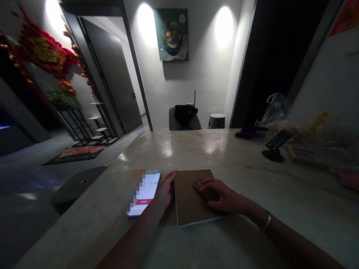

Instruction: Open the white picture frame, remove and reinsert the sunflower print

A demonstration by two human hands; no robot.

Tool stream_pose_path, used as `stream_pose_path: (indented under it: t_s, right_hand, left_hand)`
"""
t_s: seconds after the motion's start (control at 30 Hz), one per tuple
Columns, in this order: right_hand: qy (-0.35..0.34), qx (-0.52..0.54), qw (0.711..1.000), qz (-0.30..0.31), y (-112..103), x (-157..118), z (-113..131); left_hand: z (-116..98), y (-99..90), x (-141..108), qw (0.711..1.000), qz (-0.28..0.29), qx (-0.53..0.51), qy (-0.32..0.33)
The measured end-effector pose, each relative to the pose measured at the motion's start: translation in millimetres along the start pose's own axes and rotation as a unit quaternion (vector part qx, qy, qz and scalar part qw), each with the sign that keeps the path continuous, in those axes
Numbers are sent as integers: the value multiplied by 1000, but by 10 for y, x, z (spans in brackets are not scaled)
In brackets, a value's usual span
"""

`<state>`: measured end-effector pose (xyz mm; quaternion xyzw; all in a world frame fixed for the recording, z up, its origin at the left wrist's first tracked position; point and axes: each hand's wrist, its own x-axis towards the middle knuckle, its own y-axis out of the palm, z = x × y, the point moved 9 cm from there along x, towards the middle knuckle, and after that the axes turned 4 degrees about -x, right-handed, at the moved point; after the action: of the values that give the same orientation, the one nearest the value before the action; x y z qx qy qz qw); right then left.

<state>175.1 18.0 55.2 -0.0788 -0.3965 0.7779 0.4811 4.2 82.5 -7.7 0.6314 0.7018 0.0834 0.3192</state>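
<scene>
Right grip (221,196) holds a brown piece (198,185) over a white-edged board (186,203).

Tabletop (190,147): smooth, glossy, marble-like, faintly veined
Brown board (187,200): matt, cardboard-like face, pale edging
Small brown piece (199,186): matt; material unclear
Smartphone (146,193), toward left edge: smooth glassy screen
Bracelet (267,221): shiny, silvery, metal-looking
Phone stand (274,155), toward right edge: smooth, dark metal or plastic
Plastic bag (276,108), far right corner: clear, crinkled film
</scene>
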Motion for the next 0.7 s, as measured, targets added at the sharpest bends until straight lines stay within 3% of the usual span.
stream_pose_path:
  t_s: [0.17, 0.23, 0.3, 0.37, 0.43, 0.5, 0.57, 0.7]
  right_hand:
    - [-2, -8, 1000, -2, 26, 12, -6]
    - [2, -9, 999, -36, -10, 39, -64]
    - [35, -10, 992, -117, -145, 53, -219]
    - [99, -1, 969, -226, -346, 8, -454]
    - [158, 53, 940, -297, -478, -62, -688]
    - [220, 168, 914, -296, -450, -94, -902]
    - [254, 300, 884, -253, -315, -82, -991]
    - [246, 471, 827, -183, -94, -28, -886]
  left_hand:
    - [7, -21, 17, 1000, 1, -20, -4]
    - [20, -13, 15, 1000, 7, -26, -9]
    - [38, 9, 11, 999, 21, -33, -14]
    - [54, 35, 6, 999, 36, -35, -18]
    - [64, 54, -1, 998, 45, -34, -19]
    - [69, 69, -11, 998, 50, -35, -21]
    - [71, 81, -25, 998, 52, -37, -23]
    - [78, 101, -49, 997, 56, -40, -30]
